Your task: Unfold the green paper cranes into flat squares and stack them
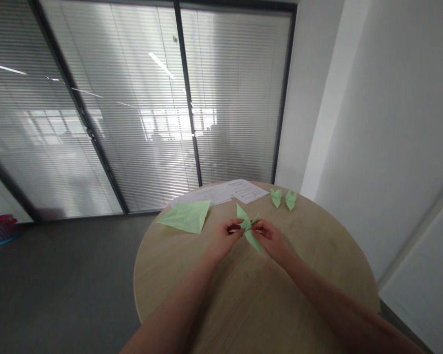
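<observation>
A partly folded light green paper figure (248, 227) is held just above the round wooden table (317, 265), between both hands. My left hand (224, 240) pinches its left side with closed fingers. My right hand (271, 239) pinches its right side, fingers curled round the paper. One pointed flap sticks up and away from me, another points down toward me.
A stack of flat green paper sheets (186, 216) lies at the table's far left. White printed sheets (221, 192) lie at the far edge. Two finished small green folded figures (283, 198) stand at the far right. A glass wall with blinds is behind; a pink basket (0, 229) sits on the floor at left.
</observation>
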{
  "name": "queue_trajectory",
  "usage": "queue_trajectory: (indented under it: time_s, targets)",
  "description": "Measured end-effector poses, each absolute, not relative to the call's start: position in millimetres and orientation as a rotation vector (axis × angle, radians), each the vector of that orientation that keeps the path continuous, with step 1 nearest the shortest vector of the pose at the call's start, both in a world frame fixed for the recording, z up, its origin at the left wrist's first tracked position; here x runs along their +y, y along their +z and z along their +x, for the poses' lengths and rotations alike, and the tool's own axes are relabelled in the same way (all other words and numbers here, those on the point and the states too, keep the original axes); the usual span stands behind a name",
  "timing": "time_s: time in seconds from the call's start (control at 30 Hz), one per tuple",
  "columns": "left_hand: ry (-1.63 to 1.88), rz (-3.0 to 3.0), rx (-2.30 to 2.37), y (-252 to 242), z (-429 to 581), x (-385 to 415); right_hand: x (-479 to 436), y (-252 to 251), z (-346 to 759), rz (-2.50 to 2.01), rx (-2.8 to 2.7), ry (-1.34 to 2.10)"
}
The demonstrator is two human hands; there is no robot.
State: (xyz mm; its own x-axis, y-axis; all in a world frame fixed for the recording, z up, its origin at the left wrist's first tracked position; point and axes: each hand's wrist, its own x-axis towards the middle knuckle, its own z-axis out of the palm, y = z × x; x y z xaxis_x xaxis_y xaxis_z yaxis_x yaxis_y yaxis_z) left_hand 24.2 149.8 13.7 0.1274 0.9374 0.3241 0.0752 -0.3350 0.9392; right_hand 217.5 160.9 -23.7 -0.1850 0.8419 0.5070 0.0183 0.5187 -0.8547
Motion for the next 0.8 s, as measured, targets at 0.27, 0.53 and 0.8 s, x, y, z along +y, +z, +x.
queue_trajectory:
  time_s: [0.27, 0.53, 0.8]
  targets:
    - [1.276, 1.534, 0.921, 11.2, 23.4, 152.9, 166.6, -30.5, 213.5, -0.823, -1.434, 0.964]
    - [1.313, 1.468, 0.924, 11.4, 25.2, 151.4, 164.2, -25.6, 214.3, -0.736, -1.415, 1.108]
    - [1.172, 1.548, 0.879, 16.1, 23.2, 147.6, 167.1, -26.5, 214.9, -0.689, -1.365, 1.162]
